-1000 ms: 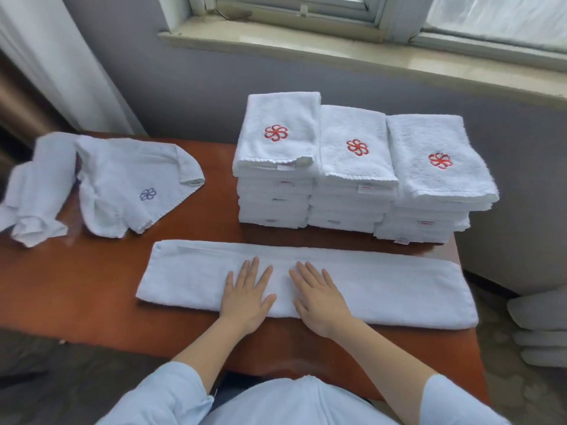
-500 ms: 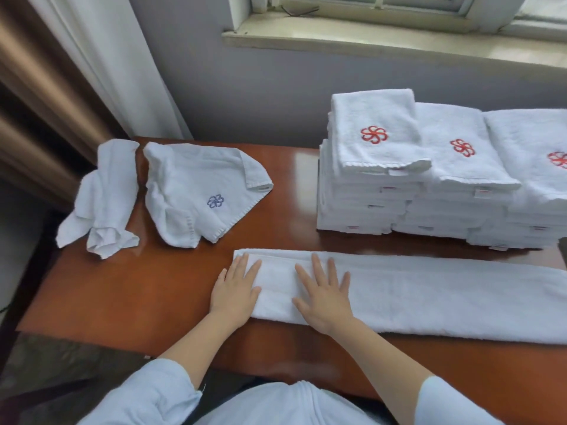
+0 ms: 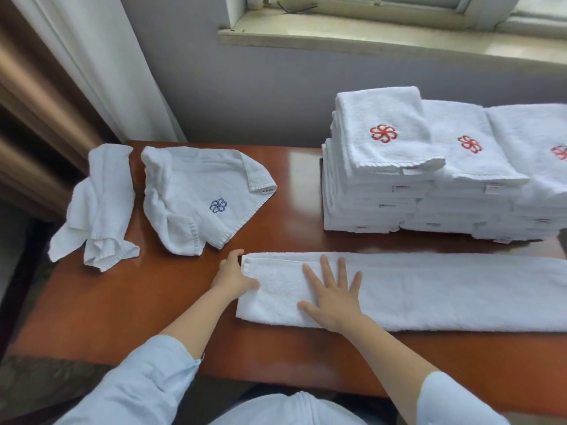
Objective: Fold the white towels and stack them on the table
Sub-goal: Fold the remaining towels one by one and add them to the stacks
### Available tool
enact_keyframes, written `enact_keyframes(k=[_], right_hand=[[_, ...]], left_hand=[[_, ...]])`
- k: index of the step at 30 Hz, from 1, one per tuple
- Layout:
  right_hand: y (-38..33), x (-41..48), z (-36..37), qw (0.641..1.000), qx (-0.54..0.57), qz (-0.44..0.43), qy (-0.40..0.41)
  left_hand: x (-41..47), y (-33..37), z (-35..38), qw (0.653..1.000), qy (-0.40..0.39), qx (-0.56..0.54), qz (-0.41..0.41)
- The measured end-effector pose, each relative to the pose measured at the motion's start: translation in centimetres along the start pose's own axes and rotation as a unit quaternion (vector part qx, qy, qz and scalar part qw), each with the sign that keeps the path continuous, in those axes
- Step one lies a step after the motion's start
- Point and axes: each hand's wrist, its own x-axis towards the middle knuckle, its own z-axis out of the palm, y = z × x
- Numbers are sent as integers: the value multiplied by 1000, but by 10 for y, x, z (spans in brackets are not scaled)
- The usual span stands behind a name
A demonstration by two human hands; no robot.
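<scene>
My left grip (image 3: pixel 234 279) pinches the left end of the long folded towel (image 3: pixel 445 289) lying on the surface (image 3: pixel 294 357), while my right grip (image 3: pixel 333 297) presses flat on it, fingers spread.

We lose the long towel (image 3: pixel 429 289) and the rightmost stack (image 3: pixel 534 154) past the right edge. Whether the left hand (image 3: pixel 234 276) has fingers under the towel end, we cannot tell. Stack tags (image 3: pixel 400 188) too small to read.

Grey wall (image 3: pixel 245 96) under a pale window sill (image 3: pixel 383 38); white curtain (image 3: pixel 101 65) and brown drape (image 3: pixel 27 118) left; glossy reddish-brown table (image 3: pixel 122 317).
</scene>
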Motion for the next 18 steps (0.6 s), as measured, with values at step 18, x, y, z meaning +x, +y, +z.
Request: enact_keyframes(k=[18], right_hand=[[23,-32,-60,822,569,22,-14]], left_hand=[[-46,85,-10,975,-69,-193,87]])
